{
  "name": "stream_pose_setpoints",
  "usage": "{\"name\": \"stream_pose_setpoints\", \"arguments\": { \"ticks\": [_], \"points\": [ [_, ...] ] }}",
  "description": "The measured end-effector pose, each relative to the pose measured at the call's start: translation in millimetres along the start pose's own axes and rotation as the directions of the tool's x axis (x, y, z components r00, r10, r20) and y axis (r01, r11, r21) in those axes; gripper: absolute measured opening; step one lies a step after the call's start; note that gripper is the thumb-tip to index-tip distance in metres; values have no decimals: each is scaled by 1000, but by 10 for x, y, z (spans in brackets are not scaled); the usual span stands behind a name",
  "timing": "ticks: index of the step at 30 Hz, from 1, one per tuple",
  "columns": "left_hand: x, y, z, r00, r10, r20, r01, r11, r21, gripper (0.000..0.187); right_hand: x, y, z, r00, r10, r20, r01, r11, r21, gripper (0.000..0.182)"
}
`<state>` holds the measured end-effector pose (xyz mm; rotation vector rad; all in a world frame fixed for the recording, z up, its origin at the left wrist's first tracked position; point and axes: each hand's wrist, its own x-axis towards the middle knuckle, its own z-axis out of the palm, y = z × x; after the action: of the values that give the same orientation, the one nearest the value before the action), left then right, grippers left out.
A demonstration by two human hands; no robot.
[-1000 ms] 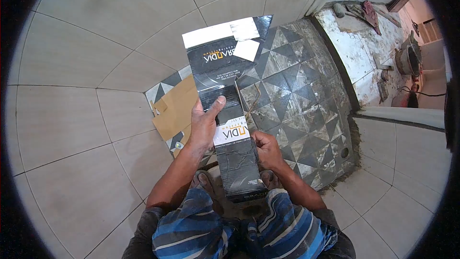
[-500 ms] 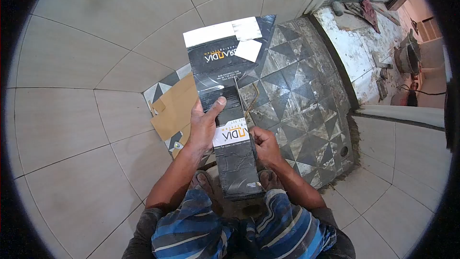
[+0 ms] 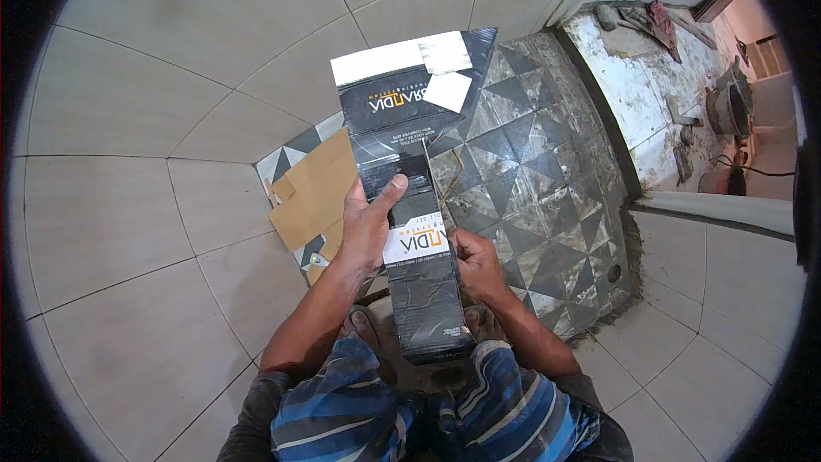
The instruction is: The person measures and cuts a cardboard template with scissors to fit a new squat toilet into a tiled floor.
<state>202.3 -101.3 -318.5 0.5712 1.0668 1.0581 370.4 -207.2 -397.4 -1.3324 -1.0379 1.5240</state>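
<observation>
A long black cardboard box (image 3: 423, 299) with white and orange lettering lies before me above my feet, its upper part opened out into wide flaps. My left hand (image 3: 368, 222) grips the left edge, thumb pressed flat on the black face and fingers hidden underneath. At the right edge, my right hand (image 3: 476, 261) is closed with curled fingers against the side of the box. A thin pale edge stands up along the box's right side, above that hand. Two white paper labels (image 3: 447, 91) are stuck on the opened upper flap.
Brown cardboard (image 3: 312, 192) lies on the floor to the left. A patterned tile floor (image 3: 539, 171), smeared with dirt, stretches right, with a round drain (image 3: 614, 274). Beyond a dark threshold are a bucket (image 3: 727, 107) and a reddish cloth (image 3: 663, 19). Beige tiled walls (image 3: 111, 239) stand close by.
The box and both hands have shifted slightly to the right and toward me in the view. Both hands keep the same places on the box.
</observation>
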Motion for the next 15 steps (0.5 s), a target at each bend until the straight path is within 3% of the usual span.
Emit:
{"name": "stream_pose_setpoints", "arguments": {
  "ticks": [6, 9, 15],
  "points": [
    [17, -42, -42, 1000, 3, 14, -3, 1000, 16, 51, 3, -17, 12, 1000, 18, 1, -18, 999, -26, 29],
    [40, -40, -36, 999, 2, 47, -4, 999, 37, 52, 81, -14, -11, 1000, 12, 7, -12, 998, 59, 28],
    [-5, -19, 28, 1000, -11, 23, 10, 1000, 15, 48, 118, 58, -31, 999, -42, -5, 42, 999, -15, 29]
  ]
}}
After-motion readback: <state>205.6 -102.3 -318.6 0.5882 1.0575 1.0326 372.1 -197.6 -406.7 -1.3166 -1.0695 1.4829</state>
